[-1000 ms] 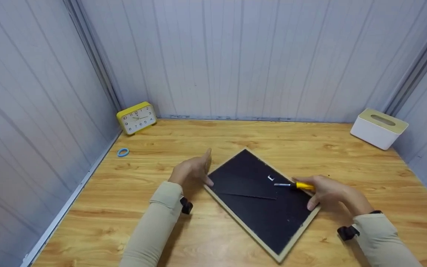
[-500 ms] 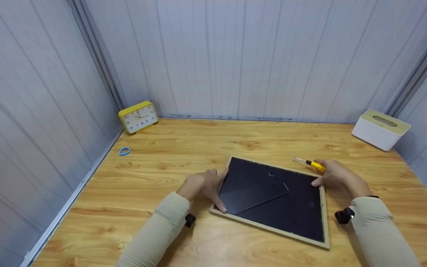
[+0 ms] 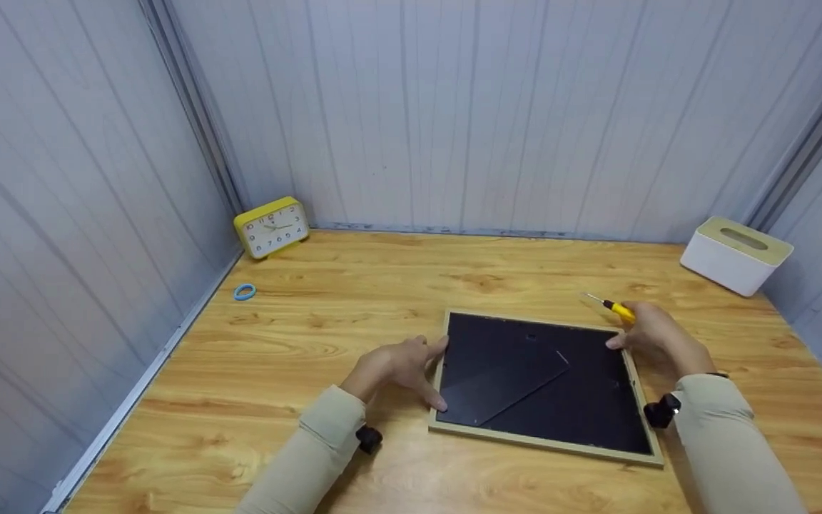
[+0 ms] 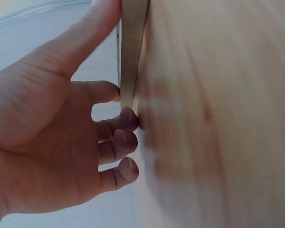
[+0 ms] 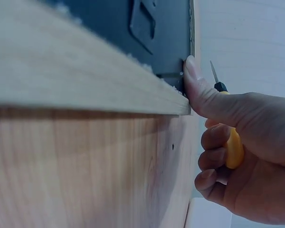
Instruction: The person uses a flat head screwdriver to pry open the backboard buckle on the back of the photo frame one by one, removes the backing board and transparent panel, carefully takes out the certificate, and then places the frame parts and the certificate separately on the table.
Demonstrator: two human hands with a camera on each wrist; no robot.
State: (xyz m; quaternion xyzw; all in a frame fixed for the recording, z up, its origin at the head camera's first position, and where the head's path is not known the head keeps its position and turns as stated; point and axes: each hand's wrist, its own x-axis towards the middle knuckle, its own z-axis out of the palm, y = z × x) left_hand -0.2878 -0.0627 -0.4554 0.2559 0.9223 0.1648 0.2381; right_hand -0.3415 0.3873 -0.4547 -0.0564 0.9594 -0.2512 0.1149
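A picture frame (image 3: pixel 546 389) lies back-up on the table, with a pale wooden border and a black backing board that carries a black stand leg (image 3: pixel 504 385). My left hand (image 3: pixel 407 368) is at the frame's left side, thumb and index finger spread along the border. In the left wrist view, the other fingertips (image 4: pixel 128 169) hang beside the edge. My right hand (image 3: pixel 657 335) holds a screwdriver (image 5: pixel 234 148) by its yellow handle, its fingers curled round it. The right thumb (image 5: pixel 194 78) rests on the frame's far right corner, and the metal shaft points away from me.
A yellow alarm clock (image 3: pixel 272 228) stands at the back left of the wooden table (image 3: pixel 382 285), with a light blue ring (image 3: pixel 245 292) in front of it. A white tissue box (image 3: pixel 736 257) with a wood-coloured lid sits at the back right. Panelled walls enclose the table.
The frame has turned from a diamond position to nearly square with the table and shifted slightly right. Both hands followed its edges, and the screwdriver has moved off the backing to beyond the corner.
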